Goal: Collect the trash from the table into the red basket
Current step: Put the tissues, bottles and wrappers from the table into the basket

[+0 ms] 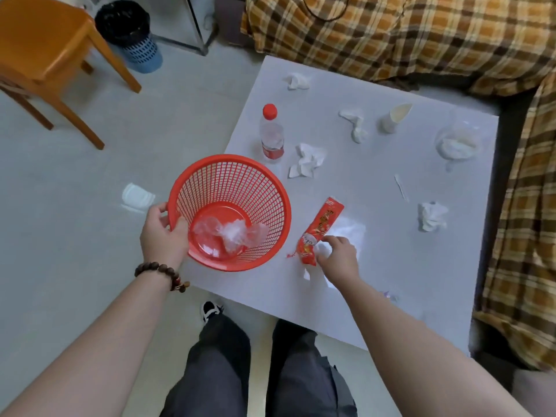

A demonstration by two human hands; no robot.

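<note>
While the left hand [162, 233] grips the red plastic mesh basket [230, 212] by its rim, right-hand fingers [326, 251] pinch the light, crinkly red snack wrapper [319, 228] at its lower end; likely slippery.

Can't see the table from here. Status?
Left hand holds red basket, clear plastic inside. Right hand pinching red wrapper. Tissues, bottle remain. Nothing blocking.

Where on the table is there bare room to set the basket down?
Bare: the near right corner of the table, below the crumpled tissue. Crowded: around the water bottle and the red wrapper.
</note>
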